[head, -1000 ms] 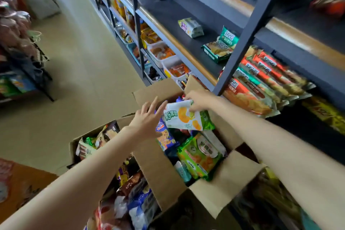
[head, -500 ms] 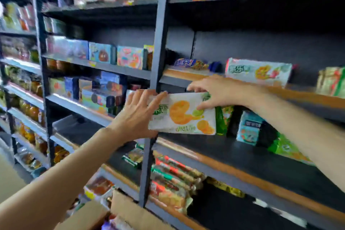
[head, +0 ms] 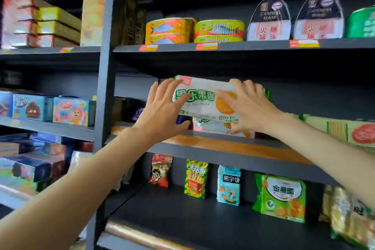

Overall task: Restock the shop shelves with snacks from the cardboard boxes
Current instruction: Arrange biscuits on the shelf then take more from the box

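A white snack pack (head: 205, 105) with green characters and an orange fruit picture is held level at the middle shelf (head: 233, 146), just above a similar pack (head: 215, 128) that lies there. My right hand (head: 249, 107) grips its right end, fingers over the top edge and thumb across the front. My left hand (head: 162, 113) lies against its left end with straight, spread fingers, thumb below the pack. The cardboard boxes are out of view.
Fish tins (head: 170, 30) and ham tins (head: 269, 20) fill the shelf above. Upright snack bags (head: 195, 178) and a green bag (head: 282, 197) stand on the shelf below. A dark post (head: 105, 87) separates the left bay of boxed sweets (head: 71, 110). Cracker packs (head: 345, 130) sit to the right.
Both hands lifted the snack pack out of the cardboard box and raised it to the middle shelf. My view swung up from the box and floor to the shelves.
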`<action>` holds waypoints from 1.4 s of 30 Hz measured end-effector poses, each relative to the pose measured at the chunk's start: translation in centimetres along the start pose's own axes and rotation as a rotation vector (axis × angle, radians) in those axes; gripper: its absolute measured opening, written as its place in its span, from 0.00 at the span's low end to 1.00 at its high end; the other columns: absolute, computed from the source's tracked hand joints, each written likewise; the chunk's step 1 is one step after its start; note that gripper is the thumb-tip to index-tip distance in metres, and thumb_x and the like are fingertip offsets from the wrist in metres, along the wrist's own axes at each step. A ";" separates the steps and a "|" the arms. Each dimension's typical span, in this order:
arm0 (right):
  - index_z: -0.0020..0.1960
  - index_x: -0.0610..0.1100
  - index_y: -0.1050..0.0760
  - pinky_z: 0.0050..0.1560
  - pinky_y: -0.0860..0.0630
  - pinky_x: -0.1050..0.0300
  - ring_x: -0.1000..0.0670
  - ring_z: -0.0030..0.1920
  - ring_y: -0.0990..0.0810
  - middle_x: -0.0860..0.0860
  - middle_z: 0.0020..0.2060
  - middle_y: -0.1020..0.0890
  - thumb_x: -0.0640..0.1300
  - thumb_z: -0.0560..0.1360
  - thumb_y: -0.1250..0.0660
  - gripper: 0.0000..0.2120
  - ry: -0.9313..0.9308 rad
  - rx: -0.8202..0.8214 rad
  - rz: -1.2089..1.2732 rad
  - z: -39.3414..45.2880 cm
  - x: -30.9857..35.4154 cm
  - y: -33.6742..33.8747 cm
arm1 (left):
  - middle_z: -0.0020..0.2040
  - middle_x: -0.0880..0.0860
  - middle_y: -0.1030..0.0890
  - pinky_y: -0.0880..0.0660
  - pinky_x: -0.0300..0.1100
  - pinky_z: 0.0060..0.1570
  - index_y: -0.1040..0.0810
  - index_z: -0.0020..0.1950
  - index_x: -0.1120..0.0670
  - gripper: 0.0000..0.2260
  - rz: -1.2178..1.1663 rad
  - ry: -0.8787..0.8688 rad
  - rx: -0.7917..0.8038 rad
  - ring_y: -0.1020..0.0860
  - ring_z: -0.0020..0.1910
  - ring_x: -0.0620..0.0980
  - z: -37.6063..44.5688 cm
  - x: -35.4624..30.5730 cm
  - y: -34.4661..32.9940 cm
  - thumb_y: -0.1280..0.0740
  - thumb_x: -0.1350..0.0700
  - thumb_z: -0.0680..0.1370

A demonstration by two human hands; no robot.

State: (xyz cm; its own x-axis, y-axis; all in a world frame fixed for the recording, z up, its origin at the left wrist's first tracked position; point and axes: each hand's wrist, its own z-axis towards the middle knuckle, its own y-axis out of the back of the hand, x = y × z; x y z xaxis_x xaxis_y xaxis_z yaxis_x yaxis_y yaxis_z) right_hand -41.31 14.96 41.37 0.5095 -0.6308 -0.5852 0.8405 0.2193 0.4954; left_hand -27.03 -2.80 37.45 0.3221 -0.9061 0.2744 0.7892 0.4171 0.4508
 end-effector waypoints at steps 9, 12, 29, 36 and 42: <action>0.72 0.52 0.46 0.58 0.33 0.42 0.37 0.62 0.36 0.41 0.65 0.41 0.51 0.64 0.24 0.44 0.005 0.390 0.067 3.6 -3.5 -8.2 | 0.74 0.52 0.42 0.46 0.50 0.69 0.33 0.69 0.49 0.21 -0.029 0.179 0.286 0.44 0.71 0.55 4.0 -0.8 -6.4 0.39 0.50 0.76; 0.72 0.51 0.46 0.46 0.31 0.50 0.37 0.62 0.34 0.42 0.65 0.43 0.45 0.67 0.24 0.42 0.066 0.371 0.121 4.2 -3.4 -9.7 | 0.72 0.51 0.40 0.41 0.51 0.66 0.32 0.69 0.49 0.20 -0.058 0.164 0.321 0.43 0.70 0.55 4.1 -0.7 -7.4 0.40 0.51 0.77; 0.59 0.41 0.26 0.57 0.31 0.53 0.47 0.56 0.27 0.44 0.55 0.27 0.46 0.74 0.37 0.15 0.534 -0.210 1.065 -0.2 19.6 -1.7 | 0.49 0.57 0.26 0.33 0.46 0.44 0.28 0.54 0.61 0.12 -0.323 0.500 -0.111 0.26 0.47 0.56 -16.8 3.3 -5.6 0.41 0.61 0.71; 0.71 0.43 0.39 0.59 0.31 0.50 0.42 0.62 0.29 0.44 0.63 0.34 0.46 0.77 0.37 0.24 0.824 0.670 1.088 -13.2 40.5 -12.4 | 0.56 0.60 0.24 0.29 0.46 0.49 0.34 0.65 0.62 0.23 -0.327 1.266 0.708 0.24 0.53 0.60 -44.8 1.9 -5.8 0.39 0.56 0.71; 0.72 0.39 0.43 0.63 0.33 0.46 0.39 0.69 0.37 0.39 0.69 0.36 0.51 0.76 0.35 0.31 0.980 1.274 0.898 -26.4 52.0 -19.4 | 0.60 0.59 0.25 0.32 0.45 0.50 0.36 0.68 0.61 0.20 -0.245 1.296 1.144 0.24 0.56 0.58 -54.7 -1.3 -5.8 0.39 0.63 0.76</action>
State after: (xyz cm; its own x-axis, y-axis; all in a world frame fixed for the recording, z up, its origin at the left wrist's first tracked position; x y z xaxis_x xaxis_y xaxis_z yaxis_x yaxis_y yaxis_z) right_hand -26.29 -2.46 -15.65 0.9760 0.0546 0.2106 -0.1080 -0.7186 0.6870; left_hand -3.47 -7.98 -11.96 0.8864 -0.1785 -0.4272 0.3284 -0.4081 0.8519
